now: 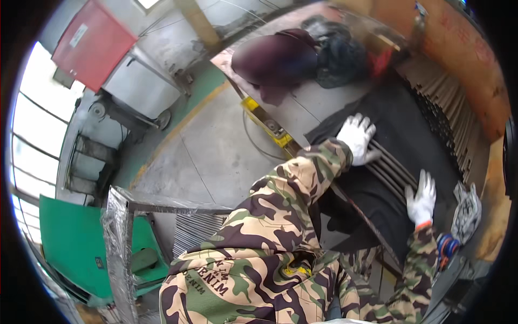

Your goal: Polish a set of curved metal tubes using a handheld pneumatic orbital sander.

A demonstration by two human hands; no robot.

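Several slim grey metal rods (393, 168) lie side by side on a black cloth (372, 200). My left hand (356, 139), in a white glove, rests at their far end with its fingers stretched out and the thumb beside the rods. At the near end is my right hand (422, 201), also gloved in white, its fingers spread and pointing away from me. Both hands are open and appear to touch the rod ends; the undersides of the palms are hidden.
To the right, many rods (448, 119) are stacked against an orange metal wall (464, 65). A crumpled plastic bag (467, 211) and a blue-orange roll (448, 246) lie nearby. A yellow device (264, 120) sits left. A plastic-wrapped frame (120, 237) stands lower left.
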